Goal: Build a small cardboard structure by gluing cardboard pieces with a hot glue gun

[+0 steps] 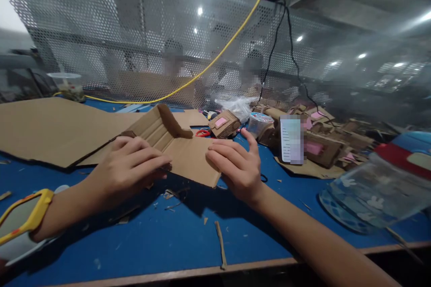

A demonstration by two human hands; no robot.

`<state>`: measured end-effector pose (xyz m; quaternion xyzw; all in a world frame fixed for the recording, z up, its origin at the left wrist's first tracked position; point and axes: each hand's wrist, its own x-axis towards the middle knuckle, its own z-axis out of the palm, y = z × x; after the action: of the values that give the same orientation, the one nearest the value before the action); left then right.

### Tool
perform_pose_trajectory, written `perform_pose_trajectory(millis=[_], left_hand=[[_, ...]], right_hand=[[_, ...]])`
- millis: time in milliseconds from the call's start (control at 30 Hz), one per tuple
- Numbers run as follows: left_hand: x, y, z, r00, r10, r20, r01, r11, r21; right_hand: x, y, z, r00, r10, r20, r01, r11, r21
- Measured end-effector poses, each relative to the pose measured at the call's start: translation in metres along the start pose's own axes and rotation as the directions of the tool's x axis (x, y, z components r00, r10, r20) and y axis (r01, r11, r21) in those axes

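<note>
Between my two hands a folded piece of cardboard is held above the blue table. Its left part is creased into several strips, and a flap bends upward at the back. My left hand closes over the creased left edge, fingers pressed together and pointing right. At the right edge, my right hand grips the flat panel with its fingers on top and one digit raised; the thumb side is partly hidden. Just behind the piece stands a small cardboard model with a pink patch, beside red-handled scissors.
Large cardboard sheets lie at the left. A phone leans against a pile of cardboard pieces at the right. Nearer stands a clear plastic jar. Scraps litter the blue table, and a yellow cable hangs across the mesh.
</note>
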<state>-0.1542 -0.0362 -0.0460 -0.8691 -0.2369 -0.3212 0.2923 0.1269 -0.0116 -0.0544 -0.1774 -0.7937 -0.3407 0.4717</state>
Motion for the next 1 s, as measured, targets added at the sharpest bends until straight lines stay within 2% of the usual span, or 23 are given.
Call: perform_pose_trajectory(millis=[500,1000], left_hand=[[-0.003,0.0049,0.0055,0.994,-0.102,-0.05,0.099,0.994,-0.049],[-0.0022,0.01,0.0013,0.995,-0.062,-0.074,0.06,0.998,-0.029]], right_hand=[[-0.0012,-0.0044,-0.0001,0.999,-0.039,-0.036,0.038,0.999,-0.013],[0.0003,-0.0066,-0.004,0.996,-0.059,-0.065,0.057,0.998,-0.04]])
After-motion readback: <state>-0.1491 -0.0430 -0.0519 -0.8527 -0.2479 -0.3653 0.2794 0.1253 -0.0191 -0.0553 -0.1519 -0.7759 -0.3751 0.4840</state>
